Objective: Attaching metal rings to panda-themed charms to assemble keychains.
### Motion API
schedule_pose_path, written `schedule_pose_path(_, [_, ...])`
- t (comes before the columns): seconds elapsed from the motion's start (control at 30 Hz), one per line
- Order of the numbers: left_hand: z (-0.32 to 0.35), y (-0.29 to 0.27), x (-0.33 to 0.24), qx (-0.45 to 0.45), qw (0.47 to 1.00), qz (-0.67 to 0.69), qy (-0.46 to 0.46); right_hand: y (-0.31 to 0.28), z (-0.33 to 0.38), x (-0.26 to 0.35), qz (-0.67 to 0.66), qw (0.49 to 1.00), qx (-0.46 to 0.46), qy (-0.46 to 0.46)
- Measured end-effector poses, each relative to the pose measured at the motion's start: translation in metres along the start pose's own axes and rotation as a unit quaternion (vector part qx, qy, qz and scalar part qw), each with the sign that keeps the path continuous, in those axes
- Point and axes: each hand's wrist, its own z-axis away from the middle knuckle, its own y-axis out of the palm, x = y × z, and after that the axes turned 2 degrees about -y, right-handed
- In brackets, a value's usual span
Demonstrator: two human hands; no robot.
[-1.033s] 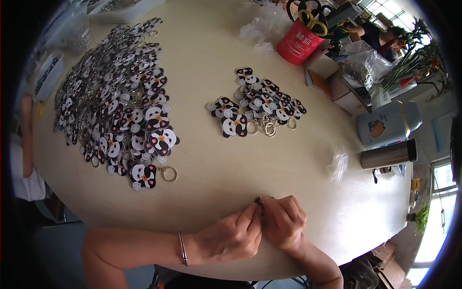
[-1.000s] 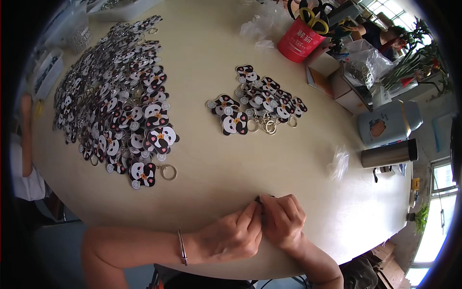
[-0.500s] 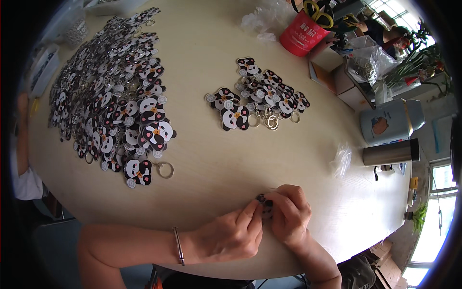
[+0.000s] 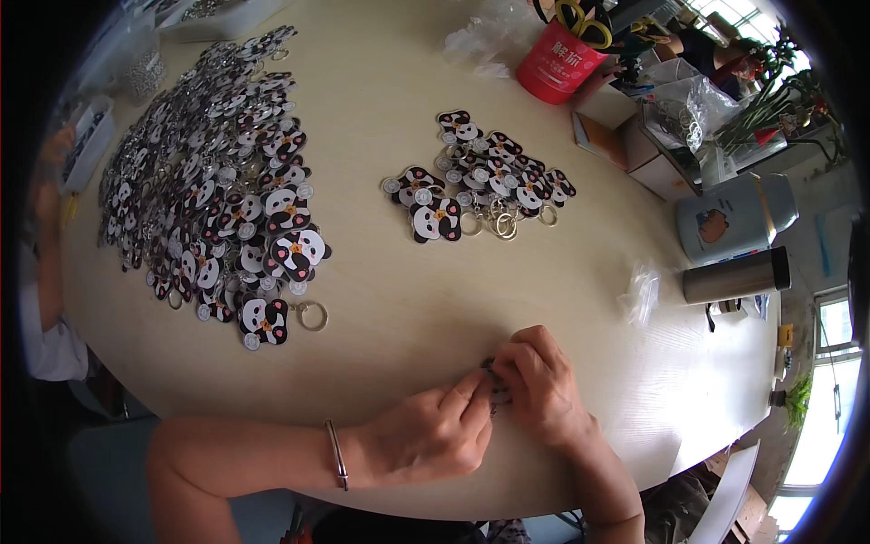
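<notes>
Small black-and-white flat charm [image 4: 499,392], mostly covered by fingers, is between the two hands, just above the near part of the table [image 4: 381,372]. The left hand [image 4: 435,437] comes in from the left with its fingers curled, thumb and forefinger pinching the charm's left side. The right hand [image 4: 542,390] is bent over from the other side, its fingers folded close together and their tips gripping the charm's upper right. The two sets of fingertips nearly meet; exactly where each presses is hidden. A thin silver-coloured metal bangle [image 4: 336,454] circles the left wrist.

Beyond the hands, near the middle of the table, lies a small cluster of black-and-white panda keychains [image 4: 498,177], overlapping, with several metal rings at its near side. To the left spreads a much larger heap of matching panda keychains [image 4: 204,195]; at its near end one lies with its round silver split ring [image 4: 314,316] flat on the table. Right of the hands are a crumpled clear plastic bag [image 4: 641,296] and a silver metal tumbler with a black lid [image 4: 729,279], lying near a pale blue container [image 4: 725,218]. Farther back stands a red cylindrical holder [image 4: 557,65] with yellow-and-black-handled scissors. At the left edge, another person's arm [image 4: 49,258] reaches beside a white plastic tray [image 4: 89,154].
</notes>
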Motion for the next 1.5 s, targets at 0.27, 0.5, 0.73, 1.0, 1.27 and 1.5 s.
schedule_pose_path(0.27, [0.000,0.003,0.005,-0.020,0.999,0.019,0.029,-0.003,-0.001,-0.008,-0.037,0.996,-0.042,-0.066])
schedule_pose_path(0.5, [-0.022,-0.003,0.003,0.015,0.459,0.820,-0.343,0.010,0.005,0.011,-0.057,0.967,-0.224,-0.106])
schedule_pose_path(0.73, [-0.041,-0.001,-0.015,-0.069,0.361,0.823,-0.433,0.000,0.008,0.014,0.034,0.958,-0.239,-0.155])
schedule_pose_path(1.0, [-0.079,-0.005,0.042,-0.220,0.429,0.756,-0.442,-0.022,0.018,0.021,0.035,0.944,-0.266,-0.194])
schedule_pose_path(1.27, [-0.091,0.024,0.139,-0.192,0.855,0.154,-0.456,-0.064,0.021,-0.072,0.183,0.880,-0.406,0.167])
schedule_pose_path(1.5, [-0.021,-0.037,0.149,-0.033,0.912,-0.109,-0.393,-0.061,0.031,-0.106,0.278,0.885,-0.264,0.266])
